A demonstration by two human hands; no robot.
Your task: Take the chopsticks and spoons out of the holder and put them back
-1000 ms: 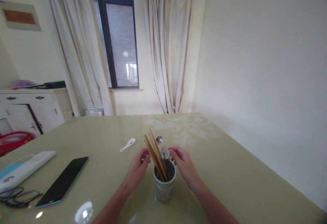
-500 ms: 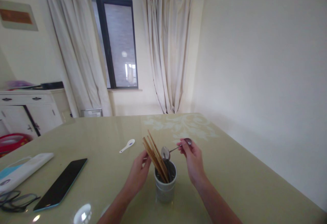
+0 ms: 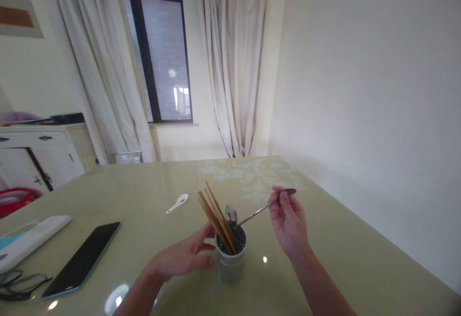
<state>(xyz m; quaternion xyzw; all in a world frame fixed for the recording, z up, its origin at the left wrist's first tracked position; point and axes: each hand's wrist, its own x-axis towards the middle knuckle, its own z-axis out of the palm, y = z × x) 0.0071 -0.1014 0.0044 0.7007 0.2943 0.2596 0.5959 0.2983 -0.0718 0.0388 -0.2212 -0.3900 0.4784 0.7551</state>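
Note:
A grey utensil cup (image 3: 231, 268) stands upright on the table, with several wooden chopsticks (image 3: 217, 219) leaning left in it. A metal spoon head (image 3: 231, 212) sticks up behind them. Pinched near its bowl, a long-handled metal spoon (image 3: 256, 213) is in my right hand (image 3: 291, 222); it slants, its handle end at the cup's mouth. My left hand (image 3: 183, 257) is at the cup's left side, thumb and fingers apart; its fingertips are partly hidden behind the chopsticks. Whether it presses on the cup I cannot tell. Farther back lies a white soup spoon (image 3: 177, 203).
To the left on the table lie a black-screened phone (image 3: 84, 257), a white power strip (image 3: 34, 243) and dark-framed glasses (image 3: 21, 285). A wall (image 3: 374, 114) runs along the table's right side. Behind are curtains (image 3: 236, 66) and a white cabinet (image 3: 54, 155).
My right hand has moved right and slightly down, drawing the long-handled spoon farther out of the cup. My left hand has lowered and spread its thumb from the fingers beside the cup.

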